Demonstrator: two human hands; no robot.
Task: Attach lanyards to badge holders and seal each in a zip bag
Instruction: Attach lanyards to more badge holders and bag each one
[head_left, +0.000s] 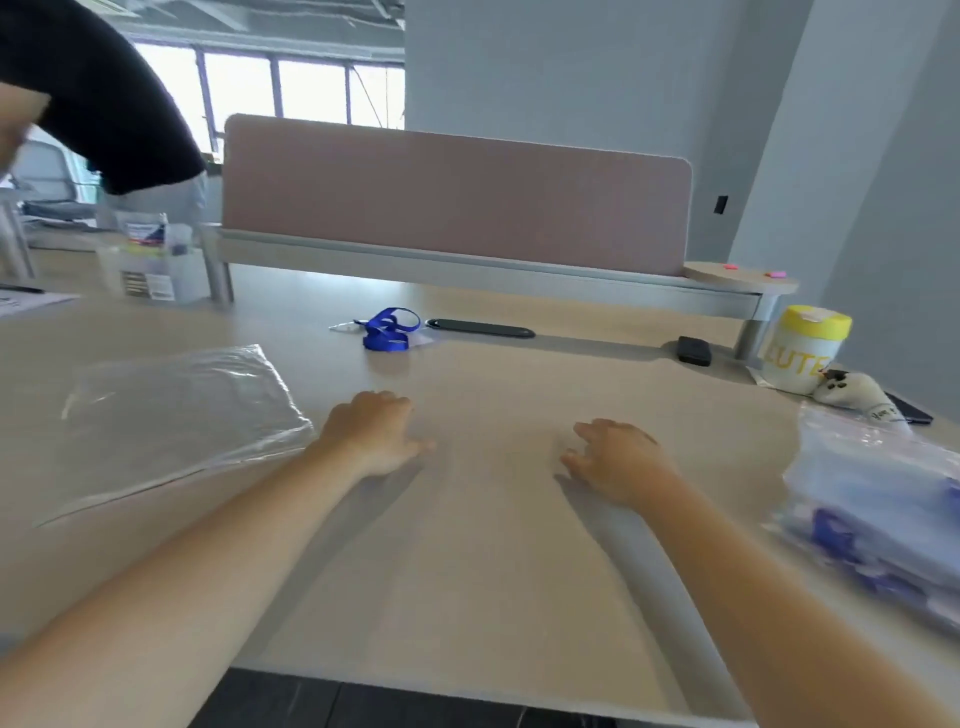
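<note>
Head view is showing both hands lying on the light wooden desk (467, 545), palms down and holding nothing: the left hand (371, 434) is resting with fingers loosely curled, the right hand (615, 462) with fingers loosely spread. A blue lanyard (389, 328) is sitting coiled well ahead of them, near the far edge, beside what is looking like a clear badge holder (345, 327), though that is too small to confirm. A stack of empty zip bags (176, 415) is lying to the left; a pile of filled bags (883, 519) is lying to the right. By my judgement a fresh cycle is starting: the next move is calling for a long forward reach to fetch the lanyard and holder.
</note>
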